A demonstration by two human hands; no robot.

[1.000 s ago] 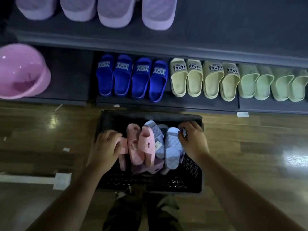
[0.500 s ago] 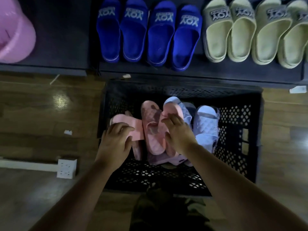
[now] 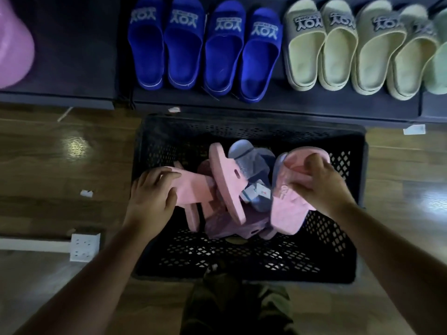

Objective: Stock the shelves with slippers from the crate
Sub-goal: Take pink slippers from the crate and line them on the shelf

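Wooden floor (image 3: pixel 48 177) was pretty glossy, with light glare on both sides. A white socket block (image 3: pixel 84 247) lay on it near the left edge, at the end of a white strip (image 3: pixel 31 245) that ran out of frame. A few white scraps (image 3: pixel 86 193) were scattered about. A pink plastic tub (image 3: pixel 12 44) was cut off at top left.

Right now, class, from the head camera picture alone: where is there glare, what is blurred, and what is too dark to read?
Head view: dim overall, glare patches on the wooden floor either side of the crate. Head view: the right hand and its pink slipper are motion-smeared; the left hand, gripping another pink slipper, looks sharper. Head view: the crate's interior is nearly black.
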